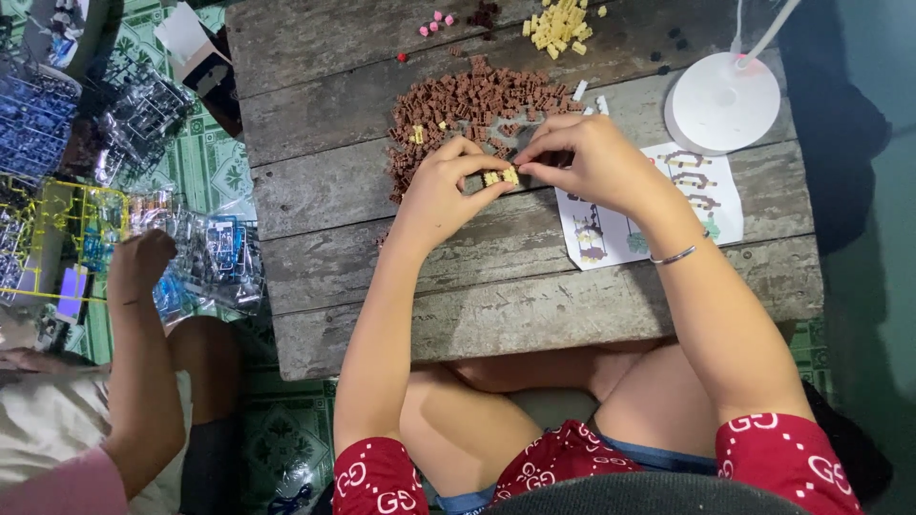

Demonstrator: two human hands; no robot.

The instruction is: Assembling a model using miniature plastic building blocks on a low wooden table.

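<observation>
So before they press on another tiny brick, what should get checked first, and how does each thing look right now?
1. Both hands on the piece: left hand and right hand pinch the small yellow block assembly. Ok.
2. Spare parts within reach: brown brick pile lies just beyond the hands. Ok.
3. Instruction sheet readable: partly covered by the right wrist. Not ok.
4. Bricks lined up squarely: too small to see. Cannot tell.
5. Yellow brick pile on the wooden table: present. Ok.

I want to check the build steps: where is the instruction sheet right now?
In the head view the instruction sheet lies on the wooden table, on the person's right side, partly under the right hand and just below the round white lamp base.
</observation>
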